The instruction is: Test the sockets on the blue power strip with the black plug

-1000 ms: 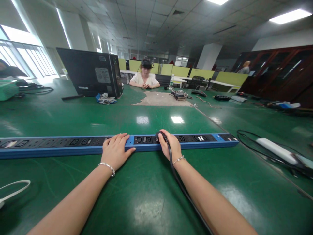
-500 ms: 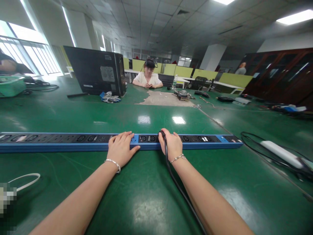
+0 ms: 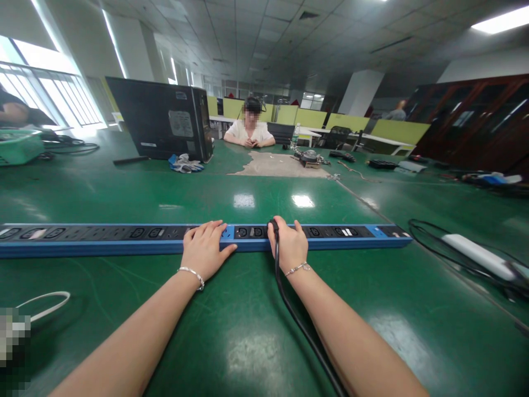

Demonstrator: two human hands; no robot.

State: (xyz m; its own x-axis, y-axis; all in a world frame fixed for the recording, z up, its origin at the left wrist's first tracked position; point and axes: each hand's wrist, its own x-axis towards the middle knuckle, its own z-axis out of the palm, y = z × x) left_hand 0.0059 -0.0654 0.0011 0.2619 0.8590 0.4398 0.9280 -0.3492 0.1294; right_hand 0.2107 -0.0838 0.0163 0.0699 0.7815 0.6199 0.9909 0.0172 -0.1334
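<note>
a long blue socket strip [image 3: 124, 249] is laid flat across the green table [image 3: 124, 187], cut off by the left edge of view and ended at the right, near a white bar [image 3: 477, 256]. the strip is covered in part by the left hand [image 3: 206, 246], rested palm down and loosely spread, its thumb set wide at the near side. farther right, a black plug [image 3: 271, 224] is pinched narrowly in the right hand [image 3: 290, 242] over the row of sockets [image 3: 258, 232], and its cable [image 3: 279, 281] is trailed toward the near side. how deep the plug is seated cannot be told, as it is mostly hidden by the hand.

any force on the plug is best kept straight in line with the socket, without rocking, so that the contacts are not bent. the strip should be pinned firmly by the left hand, since sliding seems likely on so smooth a top. slack is best left in the cable.
</note>
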